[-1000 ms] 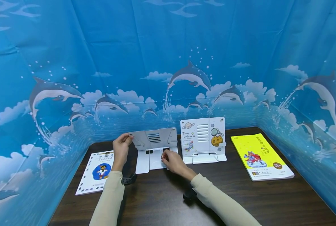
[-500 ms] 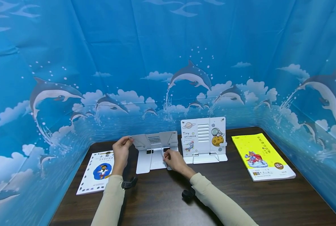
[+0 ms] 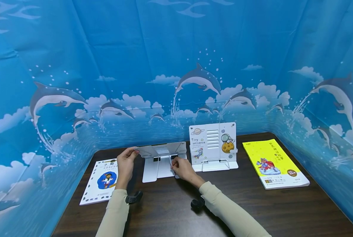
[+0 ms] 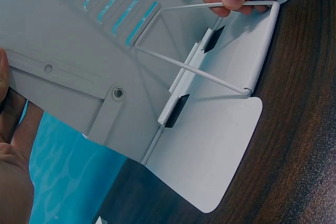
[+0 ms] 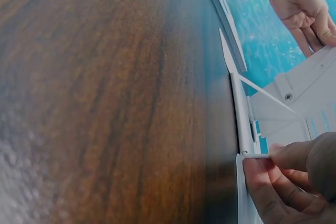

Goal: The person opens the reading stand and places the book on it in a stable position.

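Note:
A white metal book stand point(image 3: 150, 171) stands at the back of the table, its raised panel point(image 3: 148, 150) tilted over the flat base. My left hand point(image 3: 125, 167) holds the panel's left corner between thumb and fingers. With thumb and fingers, my right hand point(image 3: 183, 168) pinches one side of the stand's wire support point(image 4: 194, 70). In the left wrist view that wire loop reaches from the base's front edge to the slots in the panel. The right wrist view shows the right fingers point(image 5: 262, 182) low beside the base, with the wire under the thumb.
A second white book stand point(image 3: 213, 148), printed "Tiny universe", stands upright just right of the first. A white book point(image 3: 100, 181) lies at the left and a yellow book point(image 3: 274, 164) at the right. A blue dolphin curtain point(image 3: 164, 65) surrounds the dark wooden table point(image 3: 164, 210).
The stand's panel has tilted lower, and my left hand has come down with it. My right hand has shifted slightly right, still at the wire support.

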### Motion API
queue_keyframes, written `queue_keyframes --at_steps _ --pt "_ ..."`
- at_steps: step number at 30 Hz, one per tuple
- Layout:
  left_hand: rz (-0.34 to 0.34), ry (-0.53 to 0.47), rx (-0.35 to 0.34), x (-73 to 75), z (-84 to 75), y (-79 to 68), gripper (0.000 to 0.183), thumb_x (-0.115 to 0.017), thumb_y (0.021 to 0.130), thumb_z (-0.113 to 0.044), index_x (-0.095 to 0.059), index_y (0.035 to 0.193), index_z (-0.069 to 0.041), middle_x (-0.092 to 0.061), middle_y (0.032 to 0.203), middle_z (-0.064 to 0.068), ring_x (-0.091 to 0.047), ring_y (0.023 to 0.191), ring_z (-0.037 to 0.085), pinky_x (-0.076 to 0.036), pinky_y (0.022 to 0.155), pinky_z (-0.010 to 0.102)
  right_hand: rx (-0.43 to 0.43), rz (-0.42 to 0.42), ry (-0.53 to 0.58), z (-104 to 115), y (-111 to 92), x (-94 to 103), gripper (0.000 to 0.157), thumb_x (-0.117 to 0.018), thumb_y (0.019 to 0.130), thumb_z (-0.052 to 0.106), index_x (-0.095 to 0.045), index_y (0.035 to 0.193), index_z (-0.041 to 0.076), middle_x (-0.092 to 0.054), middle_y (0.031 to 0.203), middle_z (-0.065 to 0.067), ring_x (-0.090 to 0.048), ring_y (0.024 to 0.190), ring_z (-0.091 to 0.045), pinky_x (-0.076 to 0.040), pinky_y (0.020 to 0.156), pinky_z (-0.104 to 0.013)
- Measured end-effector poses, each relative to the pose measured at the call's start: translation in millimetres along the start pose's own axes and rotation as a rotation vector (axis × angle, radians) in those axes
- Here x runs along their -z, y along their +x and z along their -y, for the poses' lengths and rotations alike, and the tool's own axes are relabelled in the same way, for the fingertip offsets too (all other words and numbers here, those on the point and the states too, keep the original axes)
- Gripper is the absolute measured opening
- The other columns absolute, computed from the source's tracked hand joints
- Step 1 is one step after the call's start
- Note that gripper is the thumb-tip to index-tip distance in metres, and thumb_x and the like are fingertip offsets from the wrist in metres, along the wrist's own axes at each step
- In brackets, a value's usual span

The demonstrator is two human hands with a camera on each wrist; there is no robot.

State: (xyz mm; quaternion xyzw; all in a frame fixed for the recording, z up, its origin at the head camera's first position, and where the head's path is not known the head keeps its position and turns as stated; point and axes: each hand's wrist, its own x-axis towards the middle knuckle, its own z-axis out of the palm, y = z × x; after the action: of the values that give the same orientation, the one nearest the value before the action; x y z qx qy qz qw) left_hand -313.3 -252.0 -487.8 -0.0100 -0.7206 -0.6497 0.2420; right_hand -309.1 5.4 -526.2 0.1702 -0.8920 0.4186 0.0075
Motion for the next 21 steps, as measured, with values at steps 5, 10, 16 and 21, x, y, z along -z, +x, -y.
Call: queue_keyframes --at_steps 5,10,16,21 --pt "0.003 -0.009 -0.004 0.2 0.2 -1.9 0.019 -0.066 0.103 0.000 -0.073 0.115 0.012 -0.074 0.092 -0.022 -0.071 0.093 -0.005 -0.056 0.091 0.011 -0.004 0.015 0.033 0 -2 4.9 0.005 -0.071 0.100 0.006 -0.071 0.104 0.003 -0.073 0.087 -0.004 -0.062 0.070 -0.006 -0.052 0.061 -0.020" --pt "0.019 0.014 -0.019 -2.0 -0.4 -3.9 0.020 -0.067 0.104 -0.005 -0.072 0.117 0.009 -0.073 0.100 -0.017 -0.071 0.100 -0.002 -0.054 0.093 0.010 0.007 -0.059 0.108 5 -8 25.3 0.007 -0.068 0.102 0.007 -0.070 0.106 0.002 -0.072 0.089 -0.007 -0.064 0.072 -0.008 -0.052 0.061 -0.021" --pt "0.012 -0.028 -0.022 -0.2 1.8 -8.9 0.024 -0.069 0.102 -0.002 -0.067 0.125 0.007 -0.070 0.111 -0.012 -0.069 0.108 0.001 -0.054 0.096 0.011 0.015 -0.275 0.273 25 -19 62.4 0.005 -0.068 0.103 0.005 -0.068 0.106 0.001 -0.073 0.091 -0.012 -0.071 0.075 -0.017 -0.059 0.064 -0.023" --pt "0.007 -0.042 -0.026 0.7 4.7 -11.4 0.028 -0.071 0.101 -0.002 -0.066 0.127 0.007 -0.071 0.112 -0.015 -0.068 0.110 0.000 -0.054 0.096 0.011 0.069 -0.494 0.220 35 -20 84.3 0.016 -0.071 0.102 0.008 -0.069 0.116 0.002 -0.073 0.105 -0.013 -0.073 0.090 -0.024 -0.063 0.077 -0.034"
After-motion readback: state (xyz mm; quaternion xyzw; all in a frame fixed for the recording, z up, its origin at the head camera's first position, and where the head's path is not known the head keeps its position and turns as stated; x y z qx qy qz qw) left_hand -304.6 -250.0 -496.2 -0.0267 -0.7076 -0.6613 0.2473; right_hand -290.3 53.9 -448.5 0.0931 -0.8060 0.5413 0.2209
